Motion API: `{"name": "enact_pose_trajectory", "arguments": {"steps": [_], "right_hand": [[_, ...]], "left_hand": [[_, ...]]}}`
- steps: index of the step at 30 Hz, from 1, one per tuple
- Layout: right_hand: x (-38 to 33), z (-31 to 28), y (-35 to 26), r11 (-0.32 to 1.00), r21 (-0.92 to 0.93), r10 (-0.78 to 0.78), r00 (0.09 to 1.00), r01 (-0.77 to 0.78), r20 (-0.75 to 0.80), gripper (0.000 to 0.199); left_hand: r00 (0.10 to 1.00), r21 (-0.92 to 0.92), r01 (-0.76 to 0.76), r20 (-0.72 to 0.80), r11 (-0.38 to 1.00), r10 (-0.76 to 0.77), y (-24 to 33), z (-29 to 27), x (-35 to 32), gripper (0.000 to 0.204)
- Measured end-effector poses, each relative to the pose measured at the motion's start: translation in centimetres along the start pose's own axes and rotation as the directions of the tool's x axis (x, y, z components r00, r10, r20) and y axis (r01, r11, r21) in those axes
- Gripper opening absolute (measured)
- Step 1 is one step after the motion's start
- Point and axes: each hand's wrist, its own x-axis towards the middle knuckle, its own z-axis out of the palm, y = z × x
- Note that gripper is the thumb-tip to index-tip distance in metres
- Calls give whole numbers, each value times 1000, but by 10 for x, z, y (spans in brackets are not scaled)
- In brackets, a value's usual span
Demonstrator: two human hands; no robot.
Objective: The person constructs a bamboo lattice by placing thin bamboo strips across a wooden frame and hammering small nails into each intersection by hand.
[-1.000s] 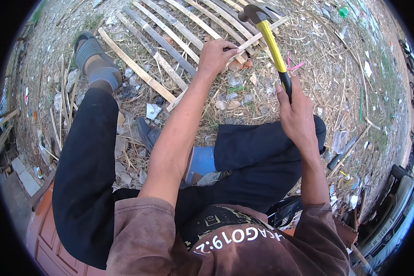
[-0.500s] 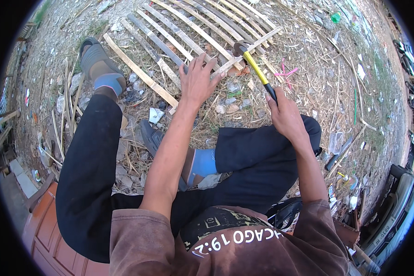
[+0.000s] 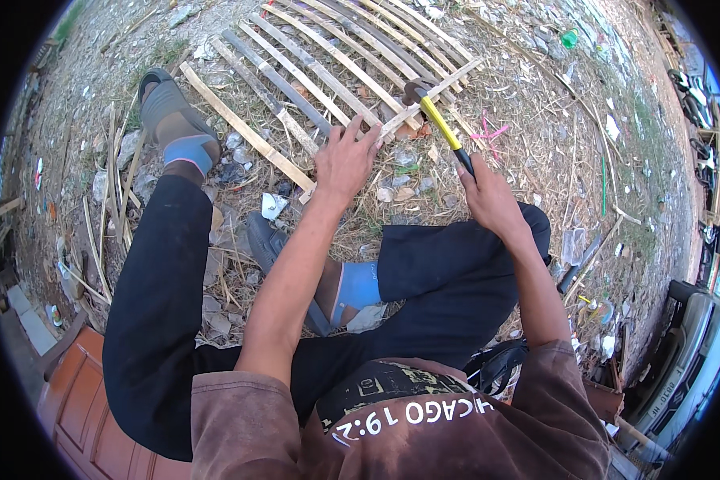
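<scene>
Hammer (image 3: 432,116) in right hand (image 3: 488,196), left hand (image 3: 346,160) on slat panel (image 3: 328,60)

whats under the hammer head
The hammer head rests on a pale cross slat of the bamboo panel. A nail there cannot be seen; the head covers that spot. The left hand presses the slats nearby.

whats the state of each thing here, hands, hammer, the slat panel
left hand: fingers spread, pressing flat on the slat panel's near edge
right hand: shut on the hammer's black grip
hammer: head down on the cross slat
bamboo slat panel: lying flat on the littered ground
</scene>
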Motion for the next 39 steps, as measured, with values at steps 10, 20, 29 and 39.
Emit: {"name": "enact_pose_trajectory", "arguments": {"steps": [10,20,29,39], "right_hand": [[-4,0,-5,997,71,-12,1000,11,13,23],[-6,4,-8,995,100,-14,1000,12,21,25],[1,8,-5,998,63,-9,1000,8,6,25],[1,8,-5,988,147,34,995,-47,92,29]], "left_hand": [[993,-82,-109,-57,991,104,-11,0,-5,32],[981,-170,-130,-163,977,103,-19,13,-14,34],[985,-133,-147,-112,980,132,-17,3,-6,30],[976,-29,-215,-41,976,213,-41,-23,2,35]]}}
